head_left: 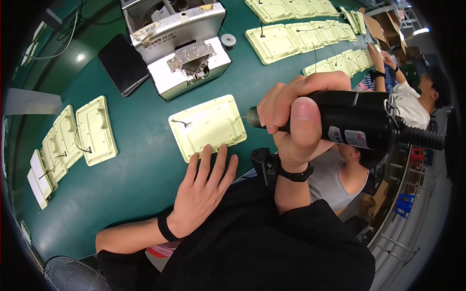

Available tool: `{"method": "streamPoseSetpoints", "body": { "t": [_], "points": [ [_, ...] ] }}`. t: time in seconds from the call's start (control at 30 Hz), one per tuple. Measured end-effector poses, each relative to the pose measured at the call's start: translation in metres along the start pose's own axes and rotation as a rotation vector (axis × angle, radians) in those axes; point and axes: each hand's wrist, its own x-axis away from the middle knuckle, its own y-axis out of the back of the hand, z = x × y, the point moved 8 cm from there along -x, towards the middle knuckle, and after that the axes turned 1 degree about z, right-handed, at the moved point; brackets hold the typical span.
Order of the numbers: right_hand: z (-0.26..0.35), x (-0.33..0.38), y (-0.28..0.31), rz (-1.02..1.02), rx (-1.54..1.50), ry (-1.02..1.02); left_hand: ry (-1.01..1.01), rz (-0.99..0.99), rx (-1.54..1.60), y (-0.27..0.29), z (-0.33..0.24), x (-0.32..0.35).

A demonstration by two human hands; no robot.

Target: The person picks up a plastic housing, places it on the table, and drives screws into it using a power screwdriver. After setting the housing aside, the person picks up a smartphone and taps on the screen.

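A pale yellow plastic panel (213, 131) lies flat on the green table, a short dark wire with a small connector on its upper left part. My left hand (206, 177) rests with fingers spread on the panel's near edge. My right hand (296, 114) is wrapped round a black electric screwdriver (349, 116), held nearly level above the table. Its thin bit points left and meets the panel's right edge in the picture; whether it touches a screw there I cannot make out.
A silver and white screw feeder (189, 58) stands beyond the panel, a black tablet-like slab (121, 65) beside it. Similar panels (97, 130) lie overlapping at left; more panels (272, 43) lie in rows at far right. A co-worker (412, 99) works there; another person (340, 179) sits at right.
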Motion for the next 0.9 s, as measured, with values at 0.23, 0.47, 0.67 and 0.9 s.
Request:
{"method": "streamPoseSetpoints", "body": {
  "t": [0.23,0.47,0.67,0.9],
  "points": [
    [-0.006,0.002,0.003,-0.017,0.003,-0.003,-0.048,-0.057,-0.008,0.006,-0.003,-0.007],
    [-0.012,0.003,-0.007,-0.071,0.087,0.086,-0.017,-0.062,0.018,0.013,-0.003,-0.004],
    [-0.017,-0.004,-0.001,-0.055,-0.107,-0.008,-0.03,-0.094,0.008,0.014,-0.008,-0.011],
    [0.005,-0.014,-0.007,-0.047,-0.119,0.028,-0.008,-0.106,0.044,0.015,-0.009,0.0]
  ]
}}
